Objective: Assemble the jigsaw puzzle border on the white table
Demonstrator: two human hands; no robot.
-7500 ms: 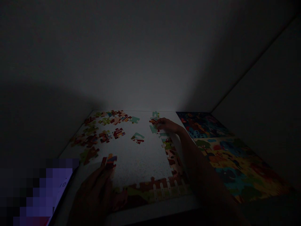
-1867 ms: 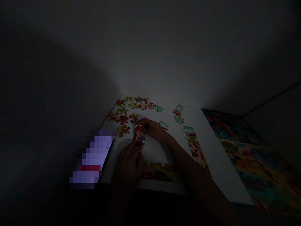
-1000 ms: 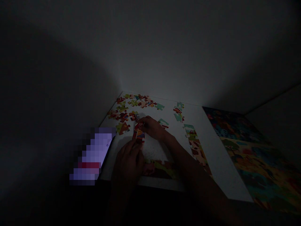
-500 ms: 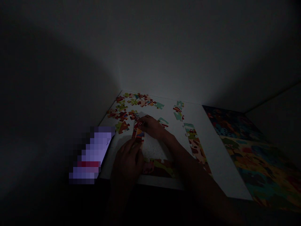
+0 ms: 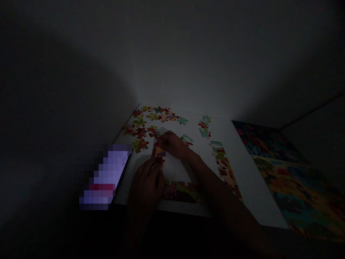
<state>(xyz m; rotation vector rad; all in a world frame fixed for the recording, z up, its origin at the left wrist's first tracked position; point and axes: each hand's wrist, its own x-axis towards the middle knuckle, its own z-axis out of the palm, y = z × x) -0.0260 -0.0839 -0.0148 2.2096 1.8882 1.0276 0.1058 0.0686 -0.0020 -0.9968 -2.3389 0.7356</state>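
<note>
A short strip of joined jigsaw pieces [image 5: 160,152], red, orange and purple, lies on the white board [image 5: 185,163]. My right hand [image 5: 172,144] is closed at the strip's far end, fingertips pinching a dark red jigsaw piece there. Its fingers partly cover that piece. From the near side, my left hand [image 5: 147,180] rests with closed fingers on the strip's lower end, holding it. Below, a joined bottom row [image 5: 184,192] of green and brown pieces runs along the near edge, partly hidden by my left hand and right forearm. A joined column [image 5: 223,163] stands to the right.
Loose jigsaw pieces [image 5: 140,132] are scattered at the far left. A few more pieces [image 5: 205,126] lie at the far middle, and one pale green piece [image 5: 187,139] beside my right wrist. A lit, pixelated screen [image 5: 107,176] is at left; colourful picture sheets [image 5: 285,172] lie at right.
Almost nothing differs. My right hand has shifted very slightly at the strip's far end; my left hand stays on its lower end.
</note>
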